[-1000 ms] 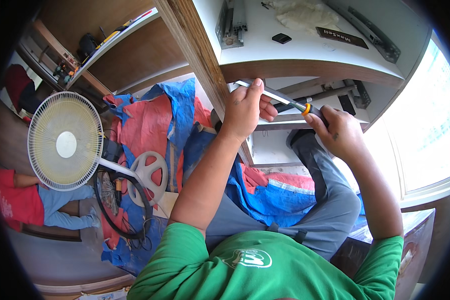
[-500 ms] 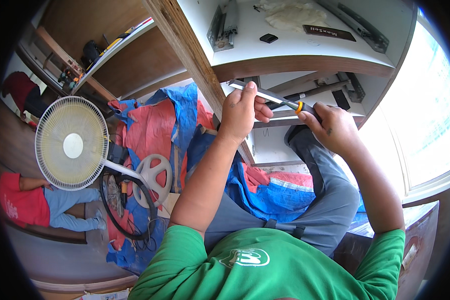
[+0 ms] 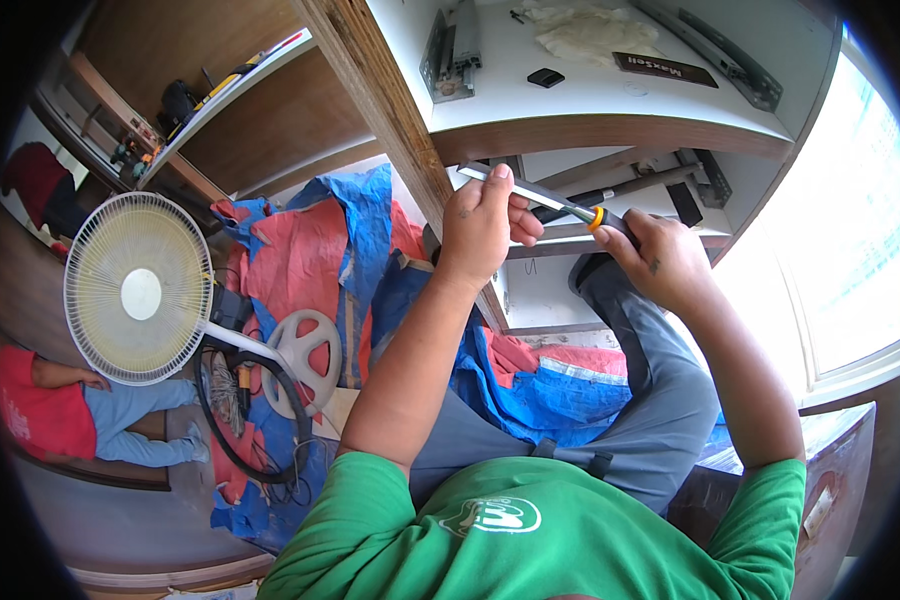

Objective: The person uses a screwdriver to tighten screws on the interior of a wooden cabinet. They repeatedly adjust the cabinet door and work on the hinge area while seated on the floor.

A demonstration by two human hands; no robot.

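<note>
Chisel [image 3: 552,200] slants across the front of a cabinet's lower compartment, its blade tip up to the left and its dark handle with a yellow collar down to the right. The tip overlaps the side of the wooden post [image 3: 380,90]; whether it touches cannot be told. The left hand [image 3: 478,225] pinches the blade close to the tip with its thumb uppermost, the other fingers loosely curled. The right hand [image 3: 665,255] is wrapped around the handle, its thumb lying near the collar.

Little has changed over the last second: the whole view has drifted slightly, while both hands keep the same hold and the chisel keeps nearly the same slant. My reading is that the tool is being steadied or looked over rather than driven into wood.

Behind it, a dark bar [image 3: 660,180] lies in the lower compartment. On the shelf above are metal rails [image 3: 725,60], a crumpled pale cloth [image 3: 580,35] and a small black piece [image 3: 546,77]. Farther left, red-and-blue sheeting [image 3: 300,250] covers the floor beside a standing fan [image 3: 140,290], beyond which a person in red [image 3: 50,405] shows.
</note>
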